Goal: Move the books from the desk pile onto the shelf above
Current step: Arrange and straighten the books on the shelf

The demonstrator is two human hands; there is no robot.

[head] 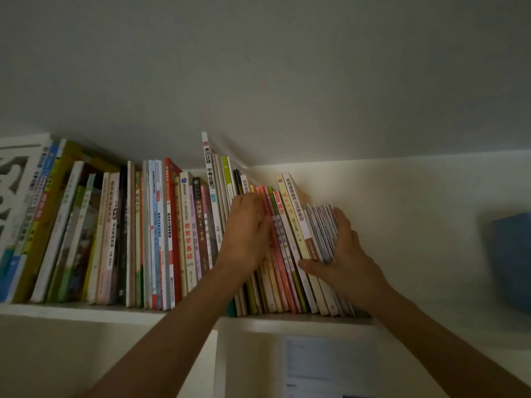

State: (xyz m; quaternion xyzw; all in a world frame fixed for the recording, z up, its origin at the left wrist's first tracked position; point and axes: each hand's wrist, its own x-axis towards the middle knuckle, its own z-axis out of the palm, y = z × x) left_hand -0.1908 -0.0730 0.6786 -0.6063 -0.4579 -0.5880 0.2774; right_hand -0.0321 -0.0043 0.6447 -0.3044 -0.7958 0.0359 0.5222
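Two hands reach up to the shelf (86, 310) — the left hand (247, 234) presses flat against leaning books (275, 239), while the right hand (344, 254) grips a bundle of thin booklets (321, 231) at the row's right end.

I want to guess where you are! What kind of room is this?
Probably a study or bedroom at home: a white shelf packed with upright books, and a printed sheet on the wall below.

Left hand (247, 231) and right hand (344, 254): both bare, no gloves, rings or watch visible. Forearms behind each hand are bare; no sleeve shows within the view.
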